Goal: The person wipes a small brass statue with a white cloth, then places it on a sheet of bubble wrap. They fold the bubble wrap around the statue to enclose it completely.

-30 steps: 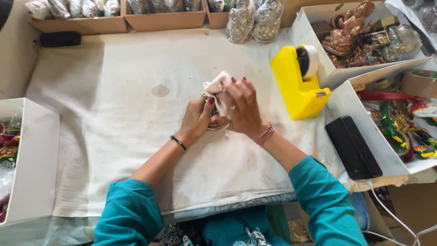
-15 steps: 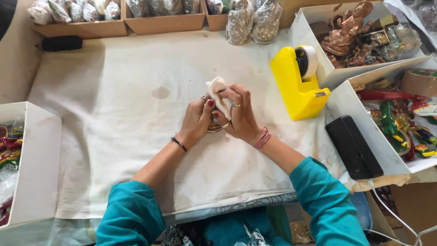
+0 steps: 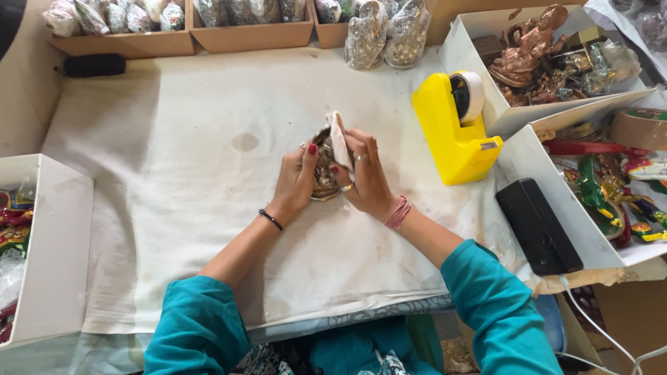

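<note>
My left hand (image 3: 295, 179) grips a small bronze-coloured metal figurine (image 3: 324, 167) from the left, over the middle of a white cloth-covered table (image 3: 187, 180). From the right side my right hand (image 3: 365, 173) presses a small white cloth (image 3: 340, 142) against the figurine. The cloth sticks up above my fingers. Most of the figurine is hidden between the two hands.
A yellow tape dispenser (image 3: 455, 128) stands right of my hands. A black rectangular object (image 3: 538, 226) lies at the table's right edge. White boxes hold bronze figurines (image 3: 531, 48) and colourful items (image 3: 618, 194). Wrapped figurines (image 3: 385, 31) and trays line the back; another white box (image 3: 48, 243) stands left.
The white cloth has shifted from the top left of the figurine to its right side, and more of the bronze figurine now shows between my hands.
</note>
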